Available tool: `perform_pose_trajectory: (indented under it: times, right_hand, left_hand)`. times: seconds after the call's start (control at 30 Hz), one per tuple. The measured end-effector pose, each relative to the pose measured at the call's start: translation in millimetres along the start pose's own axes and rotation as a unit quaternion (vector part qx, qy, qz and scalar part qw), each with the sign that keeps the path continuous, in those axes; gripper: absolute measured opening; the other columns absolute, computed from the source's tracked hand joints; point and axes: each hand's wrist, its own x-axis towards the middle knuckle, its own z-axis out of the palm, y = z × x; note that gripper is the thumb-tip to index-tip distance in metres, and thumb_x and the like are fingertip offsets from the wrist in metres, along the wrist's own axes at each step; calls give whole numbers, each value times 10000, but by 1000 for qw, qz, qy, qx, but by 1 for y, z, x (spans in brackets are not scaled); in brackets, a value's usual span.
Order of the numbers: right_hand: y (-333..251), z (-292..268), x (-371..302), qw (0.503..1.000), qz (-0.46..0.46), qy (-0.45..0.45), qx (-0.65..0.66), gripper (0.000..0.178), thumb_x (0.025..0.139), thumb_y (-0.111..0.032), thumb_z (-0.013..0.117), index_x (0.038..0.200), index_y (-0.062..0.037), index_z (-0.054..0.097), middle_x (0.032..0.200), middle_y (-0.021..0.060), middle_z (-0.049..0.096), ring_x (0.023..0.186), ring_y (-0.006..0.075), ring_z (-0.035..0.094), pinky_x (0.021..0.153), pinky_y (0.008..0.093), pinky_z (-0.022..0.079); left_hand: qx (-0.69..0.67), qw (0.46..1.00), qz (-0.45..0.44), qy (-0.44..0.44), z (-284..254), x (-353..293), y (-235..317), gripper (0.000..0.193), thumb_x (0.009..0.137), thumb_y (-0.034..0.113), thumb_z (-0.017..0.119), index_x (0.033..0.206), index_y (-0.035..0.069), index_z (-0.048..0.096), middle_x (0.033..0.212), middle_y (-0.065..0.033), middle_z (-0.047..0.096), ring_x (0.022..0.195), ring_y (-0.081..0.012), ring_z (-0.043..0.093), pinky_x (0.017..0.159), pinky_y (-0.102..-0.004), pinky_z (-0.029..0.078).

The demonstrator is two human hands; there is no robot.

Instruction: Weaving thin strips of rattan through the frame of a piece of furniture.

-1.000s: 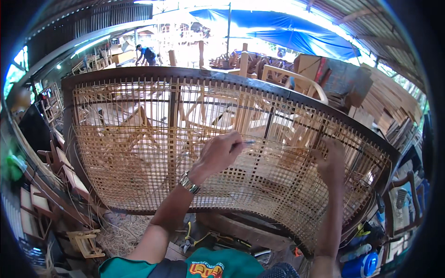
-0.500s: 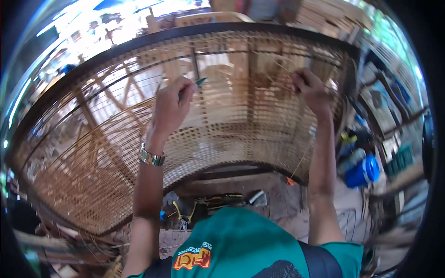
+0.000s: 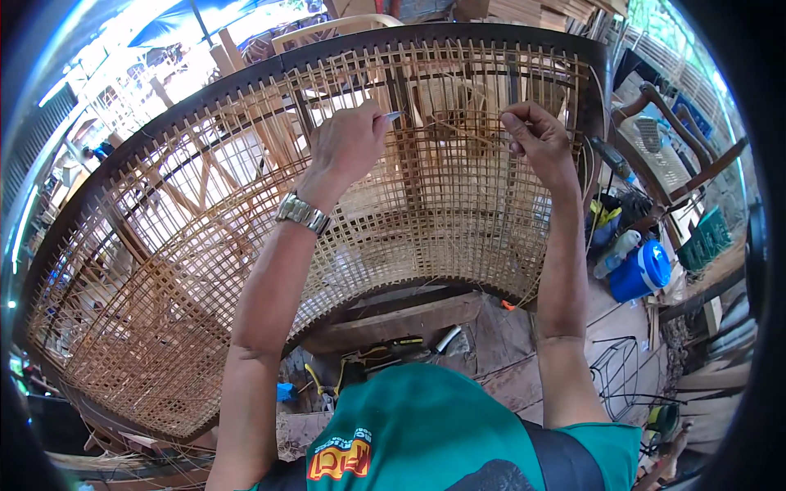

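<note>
A large curved panel of woven cane (image 3: 385,237) in a dark wooden frame (image 3: 458,33) stretches before me. The weave is dense low down and at the left, looser near the top. My left hand (image 3: 348,147), with a metal watch (image 3: 303,213) on its wrist, is closed over the upper middle of the panel. A small pointed tool (image 3: 393,117) sticks out between its thumb and fingers; the rest is hidden in the hand. Nearer the panel's right end, my right hand (image 3: 540,143) pinches what looks like a thin cane strand, its fingertips just above the loose upper strands.
Pliers with yellow handles (image 3: 315,380) and other hand tools lie below the panel near my body. To the right stand a blue jug (image 3: 643,270), a clear bottle (image 3: 620,250) and a wooden chair frame (image 3: 679,155). A wire frame (image 3: 614,372) lies on the floor.
My view has shifted, and the panel sits slightly higher. My left hand has moved right and a little up, still holding the pointed tool. My right hand stays pinched near the panel's right end.
</note>
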Motion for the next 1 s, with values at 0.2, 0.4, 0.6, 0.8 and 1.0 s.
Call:
perform_pose_trajectory:
  times: [0.2, 0.4, 0.6, 0.8, 1.0]
  right_hand:
    - [3, -1, -5, 1000, -15, -12, -22, 162, 1240, -180, 880, 1385, -117, 916, 1020, -74, 790, 848, 20, 679, 700, 242, 557]
    - [14, -8, -3, 999, -18, -36, 1, 196, 1236, -131, 872, 1426, -145, 920, 1089, -96, 780, 904, 5, 639, 743, 224, 507]
    - [9, -6, -6, 999, -2, -30, -16, 179, 1244, -126, 861, 1413, -142, 920, 1105, -104, 771, 935, 11, 608, 783, 244, 495]
    - [12, -9, -3, 997, -4, -61, -42, 180, 1235, -153, 883, 1410, -136, 922, 1138, -80, 829, 1031, 25, 706, 871, 242, 572]
    - [19, -15, 3, 996, 0, -66, -52, 191, 1220, -162, 905, 1399, -98, 928, 1201, -50, 884, 1097, 57, 758, 955, 267, 629]
  left_hand:
    - [70, 997, -1, -8, 9, 11, 25, 356, 1296, 381, 667, 1252, 111, 894, 974, -151, 905, 906, -377, 897, 829, -568, 676]
    - [109, 994, -4, -18, 23, 16, 37, 370, 1312, 366, 638, 1239, 116, 901, 918, -120, 876, 857, -329, 874, 830, -539, 668]
    - [-314, 945, -86, -20, 42, -7, -8, 439, 1282, 477, 774, 1296, 62, 919, 879, -44, 860, 798, -124, 784, 750, -370, 596]
    - [-146, 988, -30, 32, 27, 4, -1, 448, 1290, 475, 758, 1302, 54, 909, 891, -90, 883, 827, -176, 850, 748, -387, 629]
    - [162, 987, -10, 4, 41, 14, 39, 348, 1305, 328, 675, 1180, 86, 891, 892, -103, 882, 778, -261, 835, 745, -458, 654]
